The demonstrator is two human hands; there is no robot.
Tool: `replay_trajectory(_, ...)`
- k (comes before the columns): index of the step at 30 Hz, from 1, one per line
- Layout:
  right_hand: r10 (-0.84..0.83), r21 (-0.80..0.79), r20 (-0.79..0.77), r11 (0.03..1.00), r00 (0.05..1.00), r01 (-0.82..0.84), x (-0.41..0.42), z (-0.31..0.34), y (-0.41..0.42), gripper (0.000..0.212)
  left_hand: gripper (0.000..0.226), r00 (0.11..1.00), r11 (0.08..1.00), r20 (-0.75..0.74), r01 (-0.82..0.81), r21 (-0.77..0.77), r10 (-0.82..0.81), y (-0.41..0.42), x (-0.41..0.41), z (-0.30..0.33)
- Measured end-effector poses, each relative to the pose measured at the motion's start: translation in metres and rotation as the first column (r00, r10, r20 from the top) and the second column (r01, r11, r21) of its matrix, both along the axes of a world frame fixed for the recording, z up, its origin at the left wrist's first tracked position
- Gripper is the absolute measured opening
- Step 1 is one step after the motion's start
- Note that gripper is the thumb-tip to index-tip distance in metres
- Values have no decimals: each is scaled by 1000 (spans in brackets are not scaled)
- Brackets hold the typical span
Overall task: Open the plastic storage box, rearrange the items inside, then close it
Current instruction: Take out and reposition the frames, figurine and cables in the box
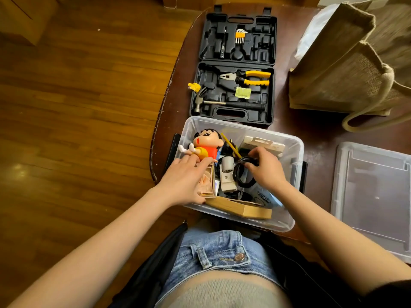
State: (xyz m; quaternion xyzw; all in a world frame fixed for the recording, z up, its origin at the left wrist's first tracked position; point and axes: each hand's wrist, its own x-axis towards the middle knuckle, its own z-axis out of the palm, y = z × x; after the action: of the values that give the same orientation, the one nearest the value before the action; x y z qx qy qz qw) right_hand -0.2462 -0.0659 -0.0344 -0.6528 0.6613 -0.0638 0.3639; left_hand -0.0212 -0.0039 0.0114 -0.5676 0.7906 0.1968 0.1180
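The clear plastic storage box [295, 150] stands open at the table's near edge. Its lid [373, 196] lies flat to the right. Inside lie a cartoon boy figure [205, 144] in a red shirt, a small wooden frame [209, 183], a coiled black cable [241, 174], a yellow pencil [231, 145], a white adapter [226, 174] and a flat wooden box [244, 208]. My left hand [184, 181] reaches in at the left, its straight fingers touching the figure's lower body. My right hand [265, 168] pinches the black cable coil.
An open black tool case [235, 65] with pliers, hammer and hex keys lies behind the box. A jute bag [347, 63] stands at the back right. The dark wooden table [318, 134] ends at the left over a wooden floor [77, 107].
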Motion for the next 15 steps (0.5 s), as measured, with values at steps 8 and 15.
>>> replay_trajectory(8, 206, -155, 23, 967, 978, -200, 7, 23, 12, 6, 98, 954, 986, -252, -150, 74, 164, -10, 14, 12)
replay_trajectory(15, 768, -162, -78, 619, 635, -769, 26, 13, 6, 25, 93, 839, 943, -436, -257, 213, 327, -23, 30, 25)
